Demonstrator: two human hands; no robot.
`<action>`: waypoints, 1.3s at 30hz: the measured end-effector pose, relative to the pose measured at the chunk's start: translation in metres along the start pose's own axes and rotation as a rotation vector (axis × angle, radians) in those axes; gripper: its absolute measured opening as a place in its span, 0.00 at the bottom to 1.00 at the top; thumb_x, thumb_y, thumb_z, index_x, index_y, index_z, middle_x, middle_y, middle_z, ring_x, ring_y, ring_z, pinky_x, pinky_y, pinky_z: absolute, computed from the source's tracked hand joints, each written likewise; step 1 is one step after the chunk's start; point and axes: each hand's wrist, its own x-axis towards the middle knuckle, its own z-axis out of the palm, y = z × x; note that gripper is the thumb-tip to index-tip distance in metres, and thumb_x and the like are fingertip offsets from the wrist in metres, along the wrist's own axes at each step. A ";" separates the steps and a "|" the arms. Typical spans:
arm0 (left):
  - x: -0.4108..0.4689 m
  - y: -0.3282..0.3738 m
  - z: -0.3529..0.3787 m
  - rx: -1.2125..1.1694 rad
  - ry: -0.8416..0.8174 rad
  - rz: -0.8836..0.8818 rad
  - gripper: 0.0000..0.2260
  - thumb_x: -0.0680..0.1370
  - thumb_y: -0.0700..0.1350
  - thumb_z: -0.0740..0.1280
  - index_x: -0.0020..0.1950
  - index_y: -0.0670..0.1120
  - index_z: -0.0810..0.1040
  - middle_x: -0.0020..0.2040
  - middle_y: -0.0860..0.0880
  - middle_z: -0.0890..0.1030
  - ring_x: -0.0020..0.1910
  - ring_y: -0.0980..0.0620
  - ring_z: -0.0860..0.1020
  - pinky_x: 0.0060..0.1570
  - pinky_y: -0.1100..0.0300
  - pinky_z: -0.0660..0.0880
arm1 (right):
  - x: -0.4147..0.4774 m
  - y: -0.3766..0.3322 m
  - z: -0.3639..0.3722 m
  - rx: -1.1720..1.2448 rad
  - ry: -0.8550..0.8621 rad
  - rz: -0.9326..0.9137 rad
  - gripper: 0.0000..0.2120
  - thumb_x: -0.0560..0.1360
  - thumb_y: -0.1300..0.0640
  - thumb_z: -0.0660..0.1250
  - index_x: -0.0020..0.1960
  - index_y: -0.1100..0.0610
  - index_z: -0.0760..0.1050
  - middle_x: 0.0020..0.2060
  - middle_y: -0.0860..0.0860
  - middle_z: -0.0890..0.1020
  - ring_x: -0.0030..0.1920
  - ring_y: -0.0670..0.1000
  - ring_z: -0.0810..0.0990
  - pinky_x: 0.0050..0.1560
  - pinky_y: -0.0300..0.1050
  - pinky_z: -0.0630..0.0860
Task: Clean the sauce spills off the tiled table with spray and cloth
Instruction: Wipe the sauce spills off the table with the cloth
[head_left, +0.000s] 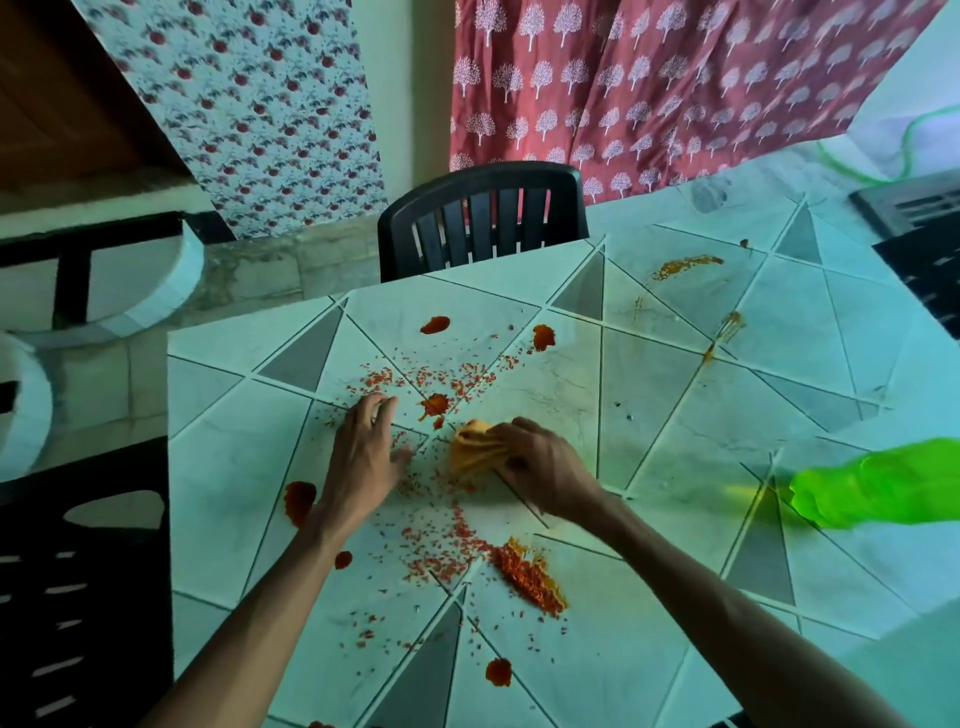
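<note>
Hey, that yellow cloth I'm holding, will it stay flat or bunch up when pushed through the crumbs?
The crumpled yellow cloth looks soft and floppy, folded under the right hand, so it will probably bunch. It likely drags the loose red crumbs and smears the red sauce blob.

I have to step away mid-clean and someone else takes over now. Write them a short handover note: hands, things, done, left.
The left hand is open, fingers on the table among the crumbs.
The right hand grips the cloth at mid-table.
The spray bottle is at the right, with no hand on it.
Done: no spill looks wiped yet.
Left: the sauce blobs, the crumbs and the far orange smear.
</note>
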 end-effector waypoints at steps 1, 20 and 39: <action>0.004 0.001 -0.002 -0.013 0.017 0.003 0.29 0.75 0.46 0.73 0.72 0.39 0.68 0.69 0.41 0.70 0.69 0.42 0.68 0.68 0.48 0.69 | 0.008 0.002 -0.013 0.036 0.028 0.027 0.10 0.79 0.61 0.68 0.60 0.59 0.78 0.51 0.53 0.81 0.44 0.51 0.81 0.46 0.52 0.83; 0.029 -0.004 0.006 -0.017 -0.041 -0.033 0.29 0.78 0.53 0.67 0.76 0.44 0.65 0.77 0.43 0.62 0.76 0.43 0.59 0.73 0.48 0.61 | 0.177 0.075 -0.052 -0.262 0.108 0.162 0.18 0.80 0.64 0.64 0.69 0.55 0.74 0.58 0.61 0.79 0.54 0.61 0.81 0.46 0.49 0.77; 0.025 -0.021 -0.010 -0.013 0.035 -0.031 0.28 0.76 0.50 0.71 0.73 0.41 0.68 0.73 0.41 0.67 0.74 0.42 0.64 0.73 0.49 0.63 | 0.016 -0.013 0.004 -0.027 -0.045 -0.086 0.16 0.77 0.63 0.69 0.64 0.57 0.78 0.54 0.53 0.81 0.48 0.52 0.81 0.48 0.50 0.83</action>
